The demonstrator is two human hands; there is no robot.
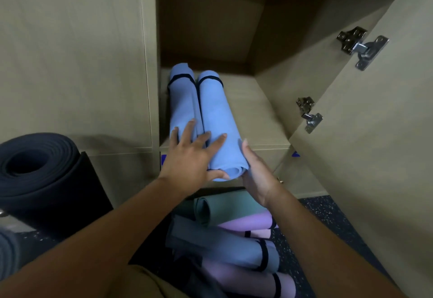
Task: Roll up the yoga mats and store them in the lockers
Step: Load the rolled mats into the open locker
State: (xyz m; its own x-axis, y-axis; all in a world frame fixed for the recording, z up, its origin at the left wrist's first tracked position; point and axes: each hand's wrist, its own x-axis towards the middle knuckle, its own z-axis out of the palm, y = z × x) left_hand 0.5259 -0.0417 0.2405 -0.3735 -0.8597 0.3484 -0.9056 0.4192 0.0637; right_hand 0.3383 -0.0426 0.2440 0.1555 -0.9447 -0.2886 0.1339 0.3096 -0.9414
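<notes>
Two rolled blue yoga mats lie side by side in the open locker (257, 100), each with a black strap near its far end. The left blue mat (181, 100) sits deeper in. The right blue mat (218, 119) sticks out over the locker's front edge. My left hand (192, 154) lies spread over the near ends of both mats, fingers straight, thumb under the right mat's end. My right hand (255, 173) cups the right mat's near end from the right side, thumb along it.
The locker door (375, 110) stands open on the right with two metal hinges. Below the locker lie several rolled mats: green (225, 206), purple (248, 225), grey-blue (225, 248). A thick black rolled mat (35, 166) stands at the left. Speckled dark floor lies at lower right.
</notes>
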